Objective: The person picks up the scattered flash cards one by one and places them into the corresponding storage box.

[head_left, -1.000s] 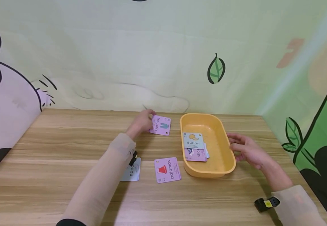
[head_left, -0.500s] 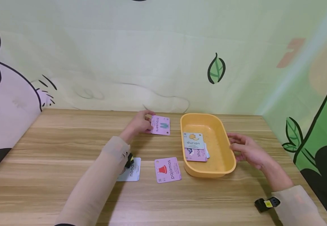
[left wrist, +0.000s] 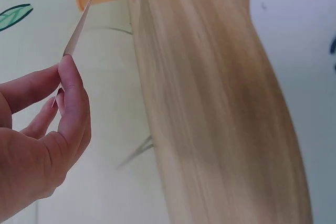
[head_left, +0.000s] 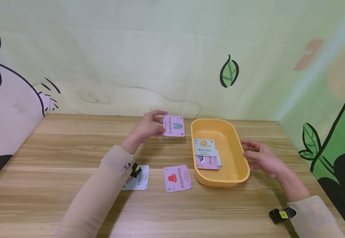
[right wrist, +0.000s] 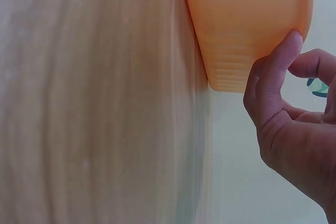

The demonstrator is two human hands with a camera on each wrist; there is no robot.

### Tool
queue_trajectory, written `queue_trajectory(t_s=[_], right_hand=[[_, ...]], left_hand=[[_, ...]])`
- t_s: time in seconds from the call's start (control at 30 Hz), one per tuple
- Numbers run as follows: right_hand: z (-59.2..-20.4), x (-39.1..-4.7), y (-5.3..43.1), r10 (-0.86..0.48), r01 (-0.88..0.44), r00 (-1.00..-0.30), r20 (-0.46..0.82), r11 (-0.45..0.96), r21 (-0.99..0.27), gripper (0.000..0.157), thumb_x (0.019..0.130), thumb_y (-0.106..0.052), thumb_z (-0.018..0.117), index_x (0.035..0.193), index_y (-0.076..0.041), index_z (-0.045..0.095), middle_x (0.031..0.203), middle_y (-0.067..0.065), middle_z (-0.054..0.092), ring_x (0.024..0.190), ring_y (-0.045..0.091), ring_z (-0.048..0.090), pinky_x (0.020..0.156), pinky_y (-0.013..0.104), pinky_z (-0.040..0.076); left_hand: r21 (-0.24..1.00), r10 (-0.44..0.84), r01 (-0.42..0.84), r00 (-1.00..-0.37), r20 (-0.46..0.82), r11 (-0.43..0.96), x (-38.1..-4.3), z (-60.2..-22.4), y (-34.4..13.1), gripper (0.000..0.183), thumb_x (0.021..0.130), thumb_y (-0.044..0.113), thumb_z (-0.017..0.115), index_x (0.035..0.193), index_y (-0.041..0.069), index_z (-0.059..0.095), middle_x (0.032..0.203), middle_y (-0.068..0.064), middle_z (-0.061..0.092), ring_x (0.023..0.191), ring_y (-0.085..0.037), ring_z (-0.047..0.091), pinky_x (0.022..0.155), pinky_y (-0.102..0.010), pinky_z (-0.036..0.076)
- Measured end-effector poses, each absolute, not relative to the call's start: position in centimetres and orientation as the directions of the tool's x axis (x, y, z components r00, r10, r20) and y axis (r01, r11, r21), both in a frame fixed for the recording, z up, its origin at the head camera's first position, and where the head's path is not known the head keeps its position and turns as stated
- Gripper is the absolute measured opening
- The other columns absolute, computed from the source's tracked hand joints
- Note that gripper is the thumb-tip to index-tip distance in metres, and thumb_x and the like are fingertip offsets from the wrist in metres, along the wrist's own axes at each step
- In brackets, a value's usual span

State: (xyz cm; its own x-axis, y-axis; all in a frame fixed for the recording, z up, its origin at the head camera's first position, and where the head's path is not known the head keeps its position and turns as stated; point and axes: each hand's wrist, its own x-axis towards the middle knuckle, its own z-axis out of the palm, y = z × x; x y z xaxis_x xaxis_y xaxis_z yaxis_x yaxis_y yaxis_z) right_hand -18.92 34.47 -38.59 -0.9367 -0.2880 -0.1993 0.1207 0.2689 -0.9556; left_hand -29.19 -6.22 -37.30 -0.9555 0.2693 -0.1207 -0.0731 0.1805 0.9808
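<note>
My left hand [head_left: 148, 127] pinches a purple trousers card [head_left: 174, 125] by its left edge, thumb against fingers. In the left wrist view the card [left wrist: 77, 32] appears edge-on, raised off the table. My right hand [head_left: 263, 157] touches the outer right side of a yellow plastic bin [head_left: 232, 168], with loosely bent fingertips near the rim in the right wrist view. Inside the bin lie a blue durian card [head_left: 204, 147], a purple card [head_left: 206, 163] partly under it, and a pale card mostly hidden. A purple pajamas card [head_left: 177, 178] lies on the table left of the bin.
A pale blue card [head_left: 142, 178], its word partly hidden by the left wrist camera [head_left: 135, 170], lies on the wooden table [head_left: 62, 155]. A printed cloth backdrop [head_left: 115, 59] stands along the table's back edge and right side.
The left hand has lifted the trousers card from the table and moved it slightly up and to the right. The right hand stays at the bin.
</note>
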Motion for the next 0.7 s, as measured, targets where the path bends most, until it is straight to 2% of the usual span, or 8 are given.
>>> queue_trajectory(t_s=[0.2,0.43,0.7], right_hand=[[-38.7,-18.9,34.5,-0.288,0.120,-0.937,-0.197,0.263,-0.957,0.067,0.100,-0.003,0.053,0.157,0.009,0.020,0.137,0.032,0.044,0.091,0.017,0.066,0.062,0.033,0.061],[-38.6,-18.9,34.5,-0.295,0.131,-0.935,-0.199,0.236,-0.963,0.066,0.101,-0.003,0.052,0.156,0.010,0.019,0.136,0.031,0.044,0.095,0.016,0.066,0.062,0.032,0.060],[-38.5,-18.9,34.5,-0.294,0.132,-0.934,-0.204,0.247,-0.960,0.067,0.100,-0.003,0.053,0.157,0.009,0.019,0.138,0.032,0.043,0.095,0.017,0.066,0.063,0.032,0.061]], left_hand=[[0.990,0.256,-0.052,-0.963,-0.084,0.130,-28.5,-36.7,-6.4,0.071,0.087,-0.020,0.063,0.151,0.007,0.049,0.123,-0.023,0.052,0.100,-0.035,0.064,0.077,-0.035,0.062],[0.994,0.301,-0.106,-0.947,-0.110,0.029,-27.7,-36.5,-6.3,0.068,0.088,-0.019,0.066,0.148,0.009,0.053,0.123,-0.022,0.055,0.105,-0.035,0.064,0.083,-0.039,0.061],[0.994,0.383,-0.106,-0.917,-0.111,0.033,-27.1,-36.2,-4.2,0.068,0.085,-0.018,0.069,0.148,0.001,0.050,0.118,-0.023,0.056,0.097,-0.033,0.067,0.082,-0.039,0.061]])
